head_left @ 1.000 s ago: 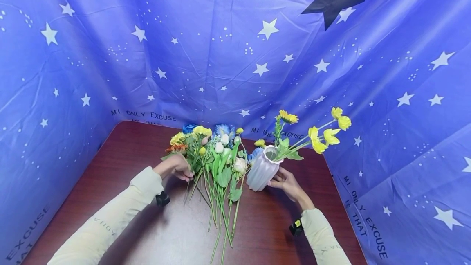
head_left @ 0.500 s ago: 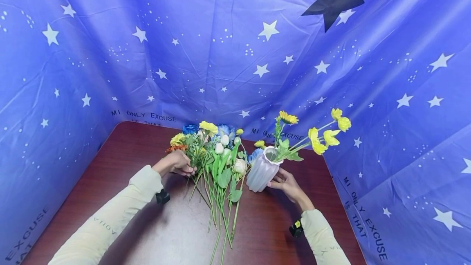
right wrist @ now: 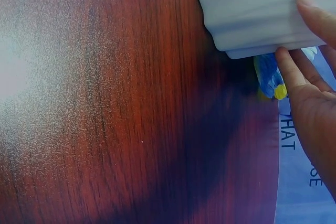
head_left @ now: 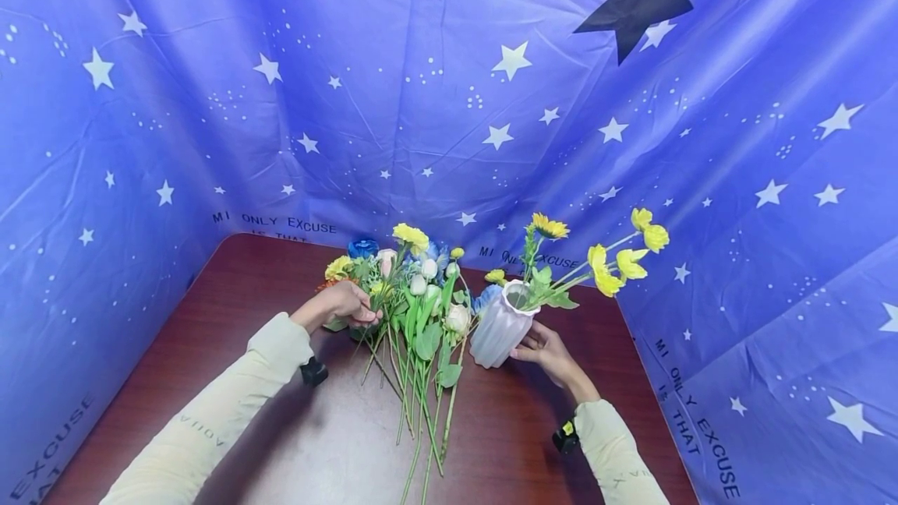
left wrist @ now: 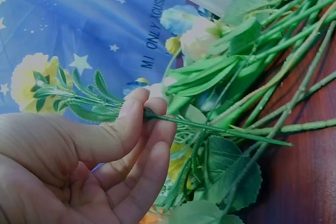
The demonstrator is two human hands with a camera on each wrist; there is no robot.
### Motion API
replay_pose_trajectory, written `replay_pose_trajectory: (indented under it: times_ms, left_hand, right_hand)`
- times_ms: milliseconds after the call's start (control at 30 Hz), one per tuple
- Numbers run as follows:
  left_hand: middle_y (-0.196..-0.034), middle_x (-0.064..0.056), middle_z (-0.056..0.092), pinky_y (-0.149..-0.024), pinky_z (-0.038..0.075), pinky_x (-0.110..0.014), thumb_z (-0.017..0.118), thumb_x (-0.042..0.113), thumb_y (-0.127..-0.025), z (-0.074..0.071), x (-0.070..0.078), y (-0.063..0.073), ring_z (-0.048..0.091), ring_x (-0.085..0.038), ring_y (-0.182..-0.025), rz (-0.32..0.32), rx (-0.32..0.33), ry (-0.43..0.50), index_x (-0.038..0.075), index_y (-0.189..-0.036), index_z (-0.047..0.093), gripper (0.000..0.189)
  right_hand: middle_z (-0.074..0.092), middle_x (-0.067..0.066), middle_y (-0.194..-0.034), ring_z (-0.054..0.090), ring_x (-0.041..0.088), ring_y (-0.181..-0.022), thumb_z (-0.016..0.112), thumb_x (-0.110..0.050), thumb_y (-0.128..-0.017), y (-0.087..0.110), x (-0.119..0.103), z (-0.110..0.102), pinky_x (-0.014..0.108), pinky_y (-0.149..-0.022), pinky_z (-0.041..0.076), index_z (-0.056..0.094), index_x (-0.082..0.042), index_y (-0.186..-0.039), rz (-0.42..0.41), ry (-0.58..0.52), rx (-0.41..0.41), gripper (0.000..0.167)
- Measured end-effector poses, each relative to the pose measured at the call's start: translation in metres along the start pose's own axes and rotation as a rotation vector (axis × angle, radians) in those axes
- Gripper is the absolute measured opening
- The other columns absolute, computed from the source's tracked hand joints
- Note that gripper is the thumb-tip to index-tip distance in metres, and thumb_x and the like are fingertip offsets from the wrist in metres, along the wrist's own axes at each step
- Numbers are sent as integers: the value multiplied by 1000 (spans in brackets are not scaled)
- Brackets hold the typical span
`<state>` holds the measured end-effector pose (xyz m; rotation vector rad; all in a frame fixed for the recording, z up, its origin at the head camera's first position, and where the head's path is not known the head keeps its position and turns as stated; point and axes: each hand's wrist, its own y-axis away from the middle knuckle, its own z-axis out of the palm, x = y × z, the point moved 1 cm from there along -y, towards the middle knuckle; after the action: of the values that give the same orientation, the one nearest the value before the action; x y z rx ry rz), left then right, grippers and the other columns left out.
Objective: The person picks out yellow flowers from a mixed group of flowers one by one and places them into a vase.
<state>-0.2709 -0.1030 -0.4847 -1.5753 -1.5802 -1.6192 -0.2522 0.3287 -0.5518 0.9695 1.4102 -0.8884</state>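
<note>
In the left wrist view, my left hand (left wrist: 100, 156) pinches a yellow flower (left wrist: 32, 80) by its stem, just under the leaves, between thumb and fingers. The bare green stem end points out over the pile. In the head view that hand (head_left: 345, 305) is at the left side of the flower pile. My right hand (head_left: 549, 353) holds the white fluted vase (head_left: 502, 326) from its right side, fingers and thumb along its wall. The vase tilts to the right. A sunflower (head_left: 550, 225) and several yellow blooms (head_left: 605, 270) stand out of its mouth.
White tulips (head_left: 418, 284), a white rose (head_left: 457, 318), blue flowers (head_left: 362, 248) and an orange flower lie heaped mid-table, stems toward the front. A blue flower (right wrist: 269, 76) lies behind the vase. Starry blue cloth (head_left: 421, 100) surrounds the brown table (head_left: 323, 443).
My left hand has moved slightly right and up, lifting the yellow flower out of the heap so its bloom now rises above the others. The right hand and vase have barely moved.
</note>
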Motion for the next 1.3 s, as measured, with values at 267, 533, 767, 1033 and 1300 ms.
replay_pose_trajectory:
  times_ms: [267,533,767,1033,1300]
  left_hand:
    - [-90,-15,79,-84,66,-38,72,-3,-89,-3,10,0,74,-13,-71,0,9,1,-6,-94,75,6]
    - [-90,-13,80,-78,66,-31,73,-2,-90,-5,20,0,75,-13,-75,26,2,23,-8,-103,74,15]
    - [-95,-17,79,-84,66,-35,71,-7,-89,-4,31,-3,76,-15,-78,65,11,87,-14,-114,69,26]
    - [-104,-24,76,-83,66,-32,69,-12,-89,0,51,-5,76,-18,-80,81,13,177,-14,-123,64,35]
    - [-108,-22,76,-85,66,-34,72,-6,-90,1,67,-2,75,-14,-78,129,31,135,-11,-120,68,31]
  right_hand:
    - [68,-5,-122,69,8,-110,69,19,-82,0,-1,0,29,-88,64,29,20,-147,-14,-6,-10,77]
    - [68,-9,-120,69,8,-110,69,20,-81,1,-1,2,30,-88,64,27,20,-148,1,-18,-2,79]
    - [68,-8,-121,69,7,-110,68,20,-82,1,2,0,29,-89,64,31,19,-147,-17,-16,-11,76]
    - [68,-8,-120,69,8,-110,70,19,-81,1,0,0,30,-89,64,29,18,-148,-7,-23,-7,79]
    - [68,-2,-125,69,10,-112,71,13,-84,0,5,-3,30,-88,64,43,8,-146,-98,-22,-62,68]
